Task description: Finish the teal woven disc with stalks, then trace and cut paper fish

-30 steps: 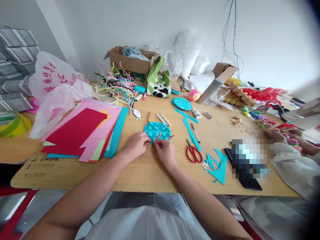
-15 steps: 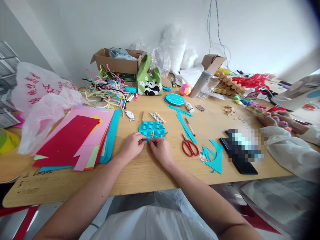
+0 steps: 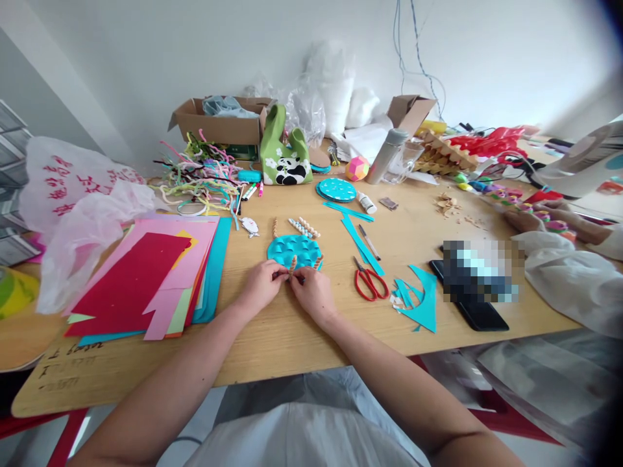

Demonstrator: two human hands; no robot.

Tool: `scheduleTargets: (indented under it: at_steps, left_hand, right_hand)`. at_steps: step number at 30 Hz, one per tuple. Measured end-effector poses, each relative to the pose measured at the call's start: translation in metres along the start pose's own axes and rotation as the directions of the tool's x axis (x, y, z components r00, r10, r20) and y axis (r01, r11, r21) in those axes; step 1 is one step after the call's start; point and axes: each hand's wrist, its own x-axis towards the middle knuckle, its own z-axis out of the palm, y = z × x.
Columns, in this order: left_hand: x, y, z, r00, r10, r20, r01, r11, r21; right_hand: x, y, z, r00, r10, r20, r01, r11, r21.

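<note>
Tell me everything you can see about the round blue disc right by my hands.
The round blue disc looks like paper or thin foam, its face covered in raised scale-like bumps. It lies flat on the wooden table. The left hand and right hand meet at its near edge, seemingly pinching a tan twisted strip that rises over it. A second tan strip rests at its right edge.

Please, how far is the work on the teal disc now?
Done: the teal disc is cut and covered in scales. In hand: the left hand and right hand pinch a twisted strip at its near edge. Left: several loose strips lie behind the disc.
</note>
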Motion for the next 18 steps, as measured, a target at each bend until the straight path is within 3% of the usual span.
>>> scheduleTargets:
  at_steps: [18]
  left_hand:
    - [-0.0024,0.001,0.0016,0.998,0.059,0.016,-0.061,0.993,0.097]
  right_hand:
    - [-0.0011,-0.0004,0.0007,1.0,0.007,-0.009,-0.007,0.999,-0.038]
